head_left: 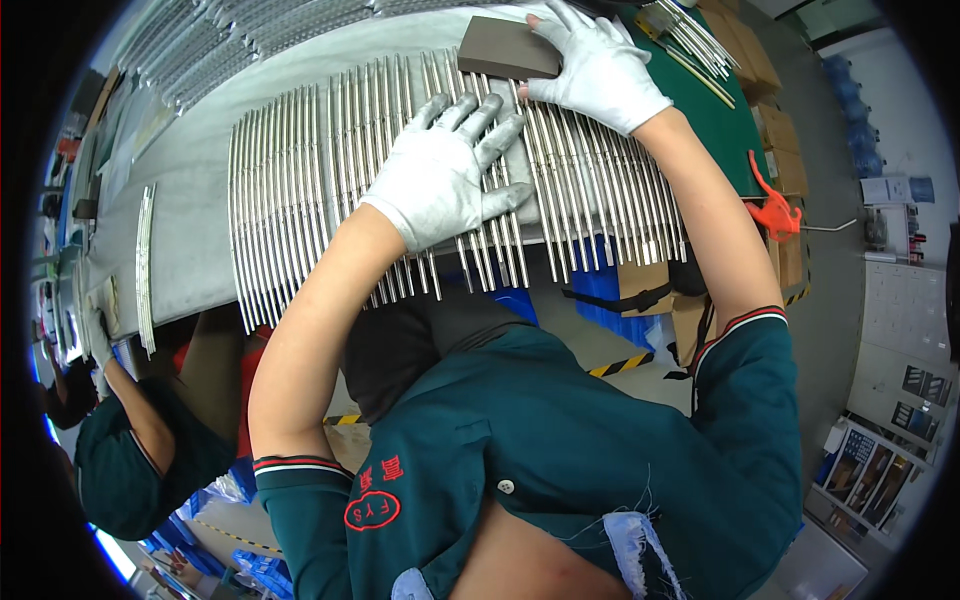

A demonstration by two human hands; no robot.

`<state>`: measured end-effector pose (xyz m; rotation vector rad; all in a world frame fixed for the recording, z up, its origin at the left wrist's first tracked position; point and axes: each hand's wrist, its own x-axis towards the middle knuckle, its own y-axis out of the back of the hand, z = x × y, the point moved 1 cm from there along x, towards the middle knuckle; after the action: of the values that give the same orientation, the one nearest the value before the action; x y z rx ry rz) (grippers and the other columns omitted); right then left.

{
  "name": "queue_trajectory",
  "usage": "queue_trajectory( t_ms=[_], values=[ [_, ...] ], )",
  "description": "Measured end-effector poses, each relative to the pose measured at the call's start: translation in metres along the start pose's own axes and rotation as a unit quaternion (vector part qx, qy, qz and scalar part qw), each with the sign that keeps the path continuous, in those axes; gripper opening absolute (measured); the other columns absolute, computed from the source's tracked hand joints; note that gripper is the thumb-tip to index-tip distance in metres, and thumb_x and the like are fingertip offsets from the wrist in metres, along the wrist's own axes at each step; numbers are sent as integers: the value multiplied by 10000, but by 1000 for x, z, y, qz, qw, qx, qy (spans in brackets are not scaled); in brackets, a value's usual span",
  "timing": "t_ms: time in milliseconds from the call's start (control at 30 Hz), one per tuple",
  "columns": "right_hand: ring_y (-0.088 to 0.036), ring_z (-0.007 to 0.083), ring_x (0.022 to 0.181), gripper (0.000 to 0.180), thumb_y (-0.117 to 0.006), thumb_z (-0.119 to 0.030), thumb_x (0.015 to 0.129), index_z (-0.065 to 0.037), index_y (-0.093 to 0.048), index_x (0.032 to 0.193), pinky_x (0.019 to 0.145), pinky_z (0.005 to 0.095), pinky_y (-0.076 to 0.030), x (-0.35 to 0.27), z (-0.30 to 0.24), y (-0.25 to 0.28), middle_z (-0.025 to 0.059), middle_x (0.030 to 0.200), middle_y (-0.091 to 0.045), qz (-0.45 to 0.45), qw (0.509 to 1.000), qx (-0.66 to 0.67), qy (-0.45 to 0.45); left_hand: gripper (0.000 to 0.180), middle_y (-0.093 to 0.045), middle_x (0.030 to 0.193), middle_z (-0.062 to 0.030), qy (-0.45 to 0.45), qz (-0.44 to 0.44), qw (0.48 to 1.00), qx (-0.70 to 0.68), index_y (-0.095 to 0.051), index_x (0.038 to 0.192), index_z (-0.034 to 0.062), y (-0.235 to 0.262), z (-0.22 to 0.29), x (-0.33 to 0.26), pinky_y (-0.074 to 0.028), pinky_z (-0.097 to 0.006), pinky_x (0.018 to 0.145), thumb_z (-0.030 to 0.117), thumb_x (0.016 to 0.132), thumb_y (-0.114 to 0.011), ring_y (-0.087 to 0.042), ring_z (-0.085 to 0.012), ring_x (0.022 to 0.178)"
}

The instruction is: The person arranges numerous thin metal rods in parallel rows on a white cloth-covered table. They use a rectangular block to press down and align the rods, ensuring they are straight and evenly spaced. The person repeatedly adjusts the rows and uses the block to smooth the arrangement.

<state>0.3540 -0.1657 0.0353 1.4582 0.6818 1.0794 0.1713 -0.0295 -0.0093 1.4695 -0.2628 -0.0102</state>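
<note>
Looks down over a pale grey worktop (pixel 190 220), bowed by the lens. Shows on it a broad row of slim silvery rods (pixel 280 190), side by side, with near ends poking past the front edge. Gives way on the right to a dark green surface (pixel 742 150). Includes, at far left, a co-worker (pixel 145 455) in a dark green shirt. Lays the white-gloved left hand (pixel 445 175) palm down over the middle of the row, with fingers spread and grip slack. Grasps with the gloved right hand (pixel 600 75), at the row's far side, one end of a grey-brown block (pixel 505 48), between thumb and fingers. Appears to rest that block on the rods' far ends, though hard to make out underneath. Carries, on the green surface, a loose bundle of thin rods (pixel 695 45) and, near its right edge, a red trigger-handled tool (pixel 775 212) with a bent metal nozzle.
</note>
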Motion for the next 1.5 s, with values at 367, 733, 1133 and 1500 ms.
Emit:
queue_trajectory(
  t_ms=[367,733,1133,1500],
  values=[
    [-545,334,1221,629,-657,-472,870,-166,-562,1412,1040,442,-447,-32,8,26,121,1363,-558,77,989,124,35,377,-707,1009,-161,-126,70,935,-323,-622,1288,11,62,71,-71,-563,-346,827,88,921,-654,-700,-296,904],
    [-484,327,1304,566,-732,-348,827,-242,-614,1371,1172,531,-254,-123,-17,31,155,1381,-518,-45,994,65,76,345,-680,935,-109,240,-172,513,-806,-622,1136,-31,-42,123,-76,-551,-312,822,277,1057,-489,-679,-174,864],
    [-471,367,1312,628,-757,-314,790,-278,-586,1393,1189,528,-268,-130,-19,43,155,1454,-482,-94,987,121,43,340,-601,640,-86,313,-72,499,-805,-625,868,21,-37,135,-61,-494,-285,664,322,1005,-543,-598,-174,598],
    [-473,380,1295,568,-766,-248,793,-375,-632,1330,1192,560,-236,-136,-23,66,161,1451,-475,-128,971,160,125,373,-570,633,-82,321,-45,421,-847,-607,887,31,-38,142,-63,-499,-324,633,368,1027,-533,-588,-187,605]
  ],
)
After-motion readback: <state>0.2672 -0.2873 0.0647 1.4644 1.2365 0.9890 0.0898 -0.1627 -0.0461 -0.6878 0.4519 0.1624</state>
